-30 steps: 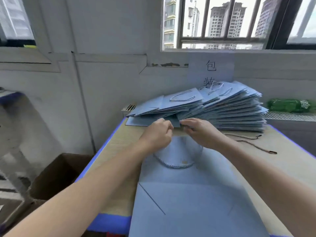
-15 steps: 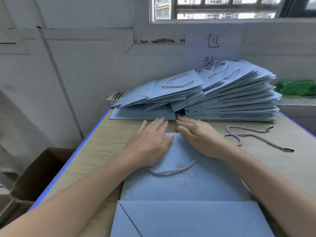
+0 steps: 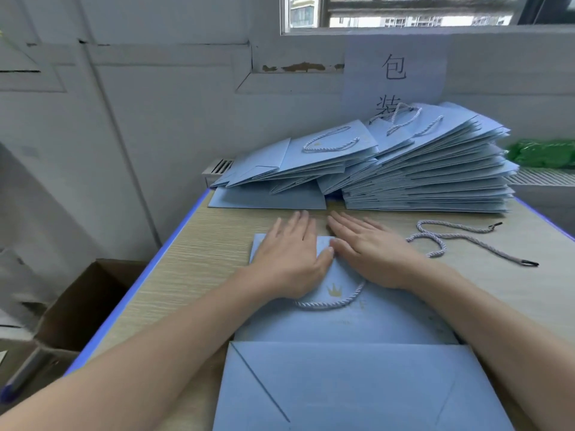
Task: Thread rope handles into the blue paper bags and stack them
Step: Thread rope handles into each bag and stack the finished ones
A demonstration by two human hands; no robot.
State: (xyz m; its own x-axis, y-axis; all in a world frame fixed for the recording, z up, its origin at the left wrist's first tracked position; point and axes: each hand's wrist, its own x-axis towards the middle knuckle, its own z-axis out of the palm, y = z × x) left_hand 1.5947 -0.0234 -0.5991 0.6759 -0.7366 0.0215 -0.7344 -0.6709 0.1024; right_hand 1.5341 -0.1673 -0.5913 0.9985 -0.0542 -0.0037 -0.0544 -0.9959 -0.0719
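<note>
One cardboard box [image 3: 84, 306] stands on the floor at the far left, beside the table [image 3: 199, 265] with its blue edge. Two hands lie on one flat blue paper bag [image 3: 342, 325] in the near middle of the table. The left hand [image 3: 287, 259] is spread, fingers straight, palm down on the bag's far left corner. The right hand [image 3: 370, 253] is also flat and spread, pressing the bag's far edge; the thumbs almost touch. The bag's long axis runs near to far, its open end toward the far side and its folded bottom flap nearest the camera. One rope handle [image 3: 329, 303] already threaded into it loops out below the palms, beside a small gold crown print; the hands cover both of its ends.

Far across the table lie two stacks: a lower, slumped stack [image 3: 280, 178] on the left and a taller stack of bags [image 3: 435, 172] on the right, too many to count, handles showing on the top ones. One loose rope [image 3: 466, 241] with dark tips lies to the right of the hands, well apart from the bag. One paper sign [image 3: 395, 73] hangs on the wall behind the stacks, under the window. A green packet [image 3: 544, 154] rests at far right.
</note>
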